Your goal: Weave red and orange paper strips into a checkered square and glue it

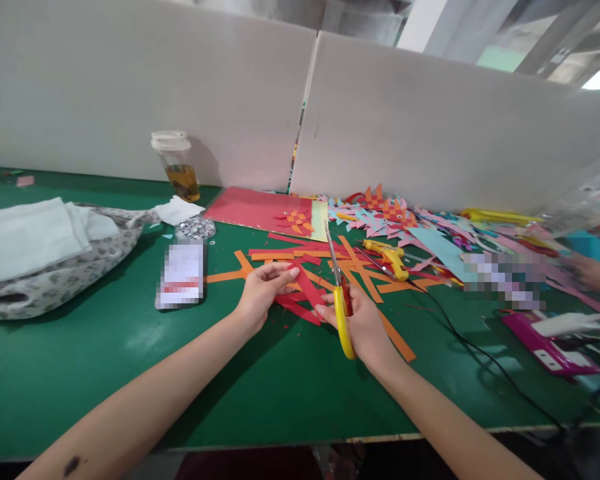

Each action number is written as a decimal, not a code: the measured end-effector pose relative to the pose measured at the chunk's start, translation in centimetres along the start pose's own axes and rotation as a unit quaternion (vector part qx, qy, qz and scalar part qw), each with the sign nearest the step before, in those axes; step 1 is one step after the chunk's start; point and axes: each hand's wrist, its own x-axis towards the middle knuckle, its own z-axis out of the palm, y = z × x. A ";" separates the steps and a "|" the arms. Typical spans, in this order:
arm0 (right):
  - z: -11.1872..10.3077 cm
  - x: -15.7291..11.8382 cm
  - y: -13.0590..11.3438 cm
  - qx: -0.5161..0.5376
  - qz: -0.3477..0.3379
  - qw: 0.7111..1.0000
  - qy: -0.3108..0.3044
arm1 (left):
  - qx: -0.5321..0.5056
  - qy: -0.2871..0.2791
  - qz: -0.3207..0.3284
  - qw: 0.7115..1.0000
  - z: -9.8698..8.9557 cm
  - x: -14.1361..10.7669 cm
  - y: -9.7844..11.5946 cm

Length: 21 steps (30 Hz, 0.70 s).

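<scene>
Between my two hands, above the green table, is a red paper strip [309, 285]. My left hand [263, 291] pinches its upper end between thumb and fingers. At the lower end, the thumb and fingertips of my right hand [361, 320] meet the strip. That same hand carries yellow-handled scissors [343, 323], their blades pointing up and away from me. Orange paper strips [363, 270] and more red strips lie crossed on the table around and beneath my hands. A woven red and orange paper fish [296, 221] rests on the red sheet [255, 208] behind.
A yellow glue gun [390, 259] with a black cord lies to the right, near a purple power strip [550, 347]. Left stand a phone [181, 275], a tea cup [177, 167] and a patterned cloth bag [80, 280]. Another person's hand [593, 273] is at the right edge.
</scene>
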 end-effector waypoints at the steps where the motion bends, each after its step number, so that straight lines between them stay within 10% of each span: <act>1: 0.0 0.0 0.0 0.003 -0.001 1.000 0.000 | -0.001 0.001 -0.001 1.000 0.0 0.0 0.0; 21: -0.4 0.0 -1.1 0.059 0.044 0.997 0.018 | -0.003 0.016 0.004 1.000 -0.6 0.6 0.3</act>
